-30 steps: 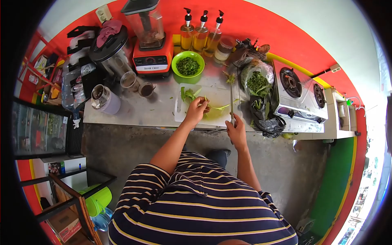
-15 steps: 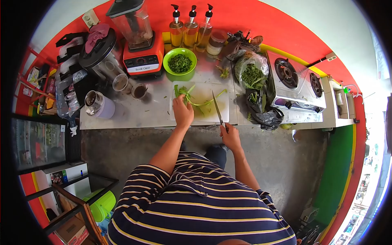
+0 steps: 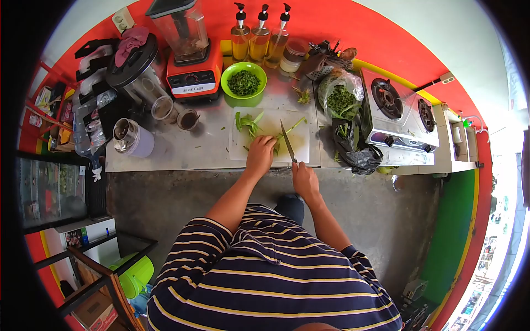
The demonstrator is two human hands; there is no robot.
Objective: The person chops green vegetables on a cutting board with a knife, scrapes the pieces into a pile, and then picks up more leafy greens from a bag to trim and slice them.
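A white cutting board lies on the metal counter with green leafy stems on it. My left hand is closed on the stems at the middle of the board, its fingers bent over them. My right hand grips the handle of a knife at the board's front edge. The blade points away from me and lies just right of my left fingers, near a thin stem. Behind the board stands a green bowl of chopped greens.
A red blender, three pump bottles and a jar stand at the back. Cups and a metal-topped container are to the left. Right are bagged greens, a black bag and a gas stove.
My left hand has moved right and slightly toward me, onto stems nearer the knife. My right hand and the knife have shifted a little left, and the blade is closer to my left hand.
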